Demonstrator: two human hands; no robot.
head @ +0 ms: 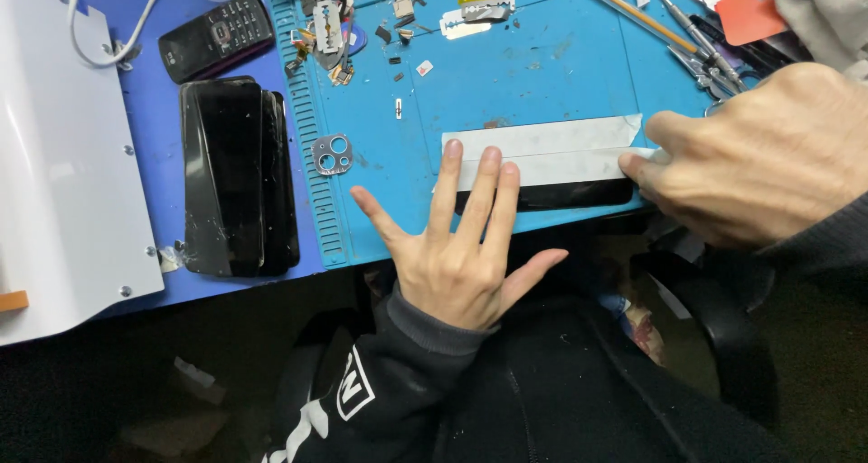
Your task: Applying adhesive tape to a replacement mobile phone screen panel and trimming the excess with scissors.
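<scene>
Here the left hand (461, 246) lies flat and spread wide, fingers pressing a white strip (542, 151) that covers a black phone (561, 194) at the near edge of the blue mat (542, 65). The right hand (768, 165) is curled narrow, its fingertips (637, 166) pinching the strip's right end. A camera ring (332, 154) lies near the mat's left edge. Beyond that edge sits a stack of dark screens (237, 174), with a keypad phone (217, 36) towards the far left corner. Tools (696, 29) crowd the far right corner.

Blue mat (542, 74); white strips (542, 151); black phones (237, 175); orange card (749, 15).
</scene>
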